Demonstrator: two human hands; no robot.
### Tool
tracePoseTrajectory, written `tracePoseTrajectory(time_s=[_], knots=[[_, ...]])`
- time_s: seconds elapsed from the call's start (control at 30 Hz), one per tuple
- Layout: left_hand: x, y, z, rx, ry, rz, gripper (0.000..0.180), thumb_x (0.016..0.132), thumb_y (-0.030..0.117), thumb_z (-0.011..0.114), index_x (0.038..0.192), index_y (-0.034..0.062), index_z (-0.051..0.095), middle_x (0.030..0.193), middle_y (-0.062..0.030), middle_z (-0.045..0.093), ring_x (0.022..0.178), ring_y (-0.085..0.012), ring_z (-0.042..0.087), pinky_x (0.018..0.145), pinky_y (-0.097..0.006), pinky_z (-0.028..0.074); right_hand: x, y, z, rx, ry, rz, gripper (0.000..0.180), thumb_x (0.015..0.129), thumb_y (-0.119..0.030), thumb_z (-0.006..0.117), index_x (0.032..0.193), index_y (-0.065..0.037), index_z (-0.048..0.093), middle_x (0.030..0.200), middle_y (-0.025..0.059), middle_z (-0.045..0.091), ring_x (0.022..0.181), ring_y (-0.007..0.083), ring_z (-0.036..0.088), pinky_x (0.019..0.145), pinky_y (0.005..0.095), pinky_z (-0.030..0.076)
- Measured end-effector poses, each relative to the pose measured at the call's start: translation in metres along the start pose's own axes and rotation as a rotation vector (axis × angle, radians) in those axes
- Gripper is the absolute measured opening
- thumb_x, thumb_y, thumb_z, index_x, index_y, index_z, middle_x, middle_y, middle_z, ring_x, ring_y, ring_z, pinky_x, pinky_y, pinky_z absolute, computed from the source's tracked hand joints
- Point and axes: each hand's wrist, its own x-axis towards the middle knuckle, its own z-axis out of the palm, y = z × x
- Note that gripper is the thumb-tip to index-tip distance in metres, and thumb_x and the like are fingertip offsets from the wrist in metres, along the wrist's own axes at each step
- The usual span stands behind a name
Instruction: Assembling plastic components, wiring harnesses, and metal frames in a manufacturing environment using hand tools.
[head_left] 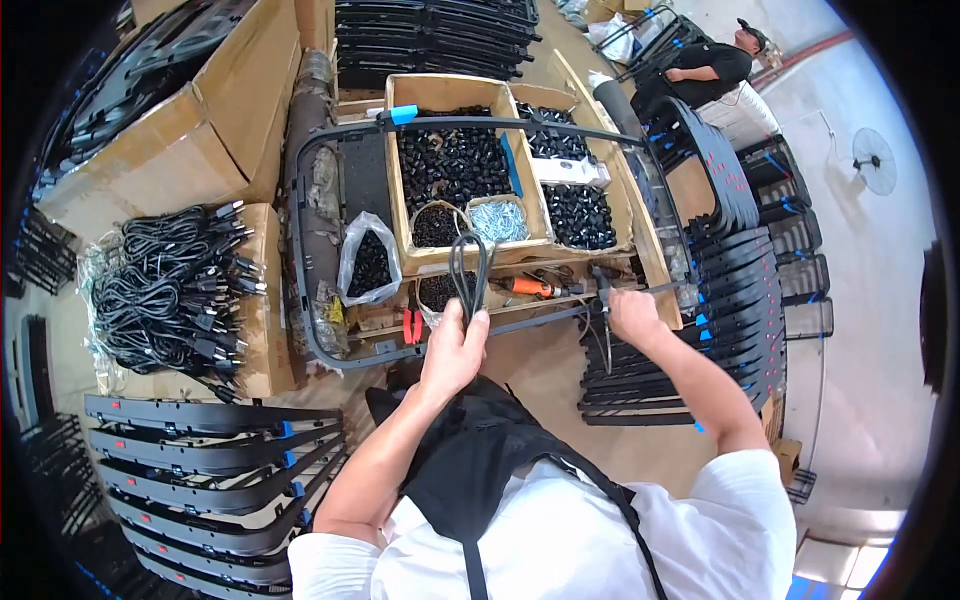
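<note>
Upright in my left hand [457, 348] is a bundled black cable [463, 268], its loops rising above the closed fingers. My right hand [632, 316] is closed at the near right side of a large black rectangular frame [480, 328], which lies across the workbench. By those fingers is a small dark piece [602, 276], and a thin cable [607, 350] hangs below; what exactly the fingers grip is hidden. Between my hands lies an orange-bodied tool [530, 288]. Red-handled pliers [412, 324] rest left of my left hand.
Inside the frame, a wooden divided box [395, 180] holds black parts and silver screws. A clear bag [368, 262] of black pieces sits beside it. Coiled power cords [175, 290] cover a carton at left. Stacked black frames [215, 470] flank me. A person [705, 70] stands far right.
</note>
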Motion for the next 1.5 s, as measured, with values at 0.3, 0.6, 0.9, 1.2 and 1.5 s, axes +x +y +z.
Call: tracePoseTrajectory(time_s=[0.3,0.6,0.9,1.2,1.5], knots=[[0.009,-0.017,0.0,0.117,-0.042,-0.024,0.034,0.106,0.031,0.064,0.1,0.0005,0.05,0.076,-0.0203,0.061,0.07,-0.0355,0.065,0.068,-0.047,0.051,0.002,0.002,0.014,-0.037,-0.121,-0.134,0.024,0.094,-0.02,0.065,0.112,-0.012,0.077,0.098,0.0087,0.081,0.094,0.0282,0.08,0.075,0.0432,0.063],[0.009,-0.034,-0.004,0.175,-0.052,0.078,0.035,0.108,0.034,0.063,0.102,0.0011,0.056,0.076,-0.0129,0.058,0.068,-0.0247,0.059,0.066,-0.042,0.05,0.01,-0.014,0.017,0.425,0.058,-0.046,0.036,0.099,-0.032,0.067,0.114,0.0,0.058,0.097,0.0222,0.076,0.096,0.0418,0.075,0.086,0.0522,0.059],[0.01,-0.014,-0.011,-0.116,-0.361,-0.056,0.034,0.114,0.034,0.053,0.101,0.0041,0.057,0.072,-0.004,0.062,0.065,-0.0147,0.061,0.062,-0.032,0.051,0.057,-0.097,-0.07,1.787,-0.305,0.237,0.053,0.108,-0.054,0.057,0.116,-0.003,0.071,0.097,0.0069,0.078,0.083,0.0225,0.073,0.074,0.0381,0.057],[0.022,-0.011,0.016,-0.656,-0.538,-0.468,0.029,0.113,0.039,0.057,0.101,0.0119,0.054,0.089,-0.0019,0.057,0.073,-0.0158,0.061,0.065,-0.033,0.053,0.129,-0.118,-0.071,2.99,-0.125,0.523,0.032,0.116,-0.03,0.042,0.091,-0.013,0.052,0.07,-0.0038,0.048,0.051,0.0112,0.039,0.049,0.0301,0.032],[-0.03,0.063,0.031,-0.216,-0.609,-0.434,0.026,0.112,0.031,0.052,0.095,0.012,0.051,0.08,-0.0008,0.056,0.061,-0.0116,0.053,0.053,-0.028,0.043,0.16,-0.022,-0.068,2.895,0.441,0.777,0.027,0.106,-0.02,0.043,0.082,-0.012,0.052,0.053,-0.0036,0.037,0.039,0.0116,0.029,0.037,0.0307,0.023]])
